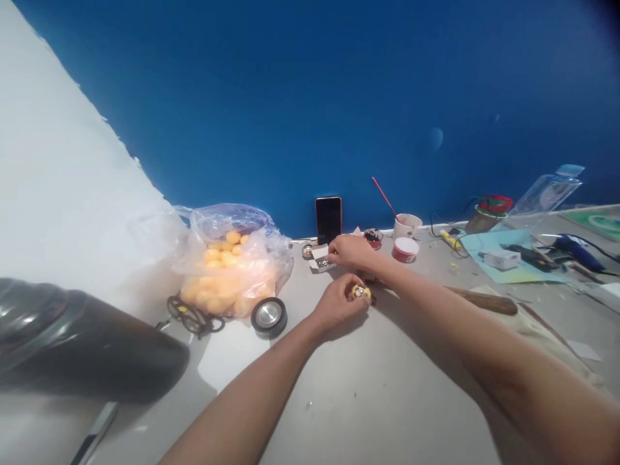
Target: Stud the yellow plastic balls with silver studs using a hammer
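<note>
I have my left hand (341,306) in view, its grip curled closed around a yellow-and-dark ball (361,292) over the tabletop (349,400); at its eleven o'clock, my right hand (352,252) has bent fingers at a small open box (320,265), their hold and opening I cannot tell; the bag of yellow balls (232,258) sits at ten o'clock
</note>
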`<action>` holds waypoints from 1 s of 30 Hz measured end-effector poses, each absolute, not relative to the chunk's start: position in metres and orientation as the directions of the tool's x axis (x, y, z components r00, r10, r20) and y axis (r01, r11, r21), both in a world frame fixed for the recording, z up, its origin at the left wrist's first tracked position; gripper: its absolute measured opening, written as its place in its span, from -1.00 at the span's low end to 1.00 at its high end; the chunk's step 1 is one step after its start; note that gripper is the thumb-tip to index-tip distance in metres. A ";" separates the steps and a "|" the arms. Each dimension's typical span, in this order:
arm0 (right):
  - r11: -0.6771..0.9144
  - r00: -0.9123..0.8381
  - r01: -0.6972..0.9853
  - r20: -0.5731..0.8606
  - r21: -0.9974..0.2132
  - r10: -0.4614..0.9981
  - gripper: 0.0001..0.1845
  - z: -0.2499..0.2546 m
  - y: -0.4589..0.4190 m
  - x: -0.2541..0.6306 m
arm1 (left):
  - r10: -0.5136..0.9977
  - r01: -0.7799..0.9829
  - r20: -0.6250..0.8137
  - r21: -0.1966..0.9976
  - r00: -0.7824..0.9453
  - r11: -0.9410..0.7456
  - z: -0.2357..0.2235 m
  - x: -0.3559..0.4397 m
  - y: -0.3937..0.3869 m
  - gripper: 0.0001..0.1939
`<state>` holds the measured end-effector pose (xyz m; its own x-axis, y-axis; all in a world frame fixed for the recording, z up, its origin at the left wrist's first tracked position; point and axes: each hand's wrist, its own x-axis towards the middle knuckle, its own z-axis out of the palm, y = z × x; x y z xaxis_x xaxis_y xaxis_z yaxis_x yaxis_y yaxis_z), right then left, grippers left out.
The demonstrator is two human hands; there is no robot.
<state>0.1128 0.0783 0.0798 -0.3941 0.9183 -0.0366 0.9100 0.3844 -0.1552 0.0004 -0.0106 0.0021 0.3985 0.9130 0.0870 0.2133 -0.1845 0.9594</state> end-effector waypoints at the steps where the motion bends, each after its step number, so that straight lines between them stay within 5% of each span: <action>1: 0.372 -0.382 0.919 -0.061 -0.131 0.922 -0.73 0.081 0.081 0.104 | 0.912 0.210 0.092 0.959 0.401 -0.189 0.000 0.000 -0.010 -0.77; 14: 0.300 -0.296 0.954 -0.230 -0.018 0.927 -0.74 0.079 0.091 0.084 | 0.901 0.302 0.082 0.926 0.425 -0.226 0.001 0.001 -0.007 -0.70; 30: 0.266 -0.266 0.964 -0.135 -0.021 0.954 -0.64 0.072 0.082 0.083 | 0.887 0.250 0.141 0.929 0.440 -0.271 0.002 0.001 -0.008 -0.75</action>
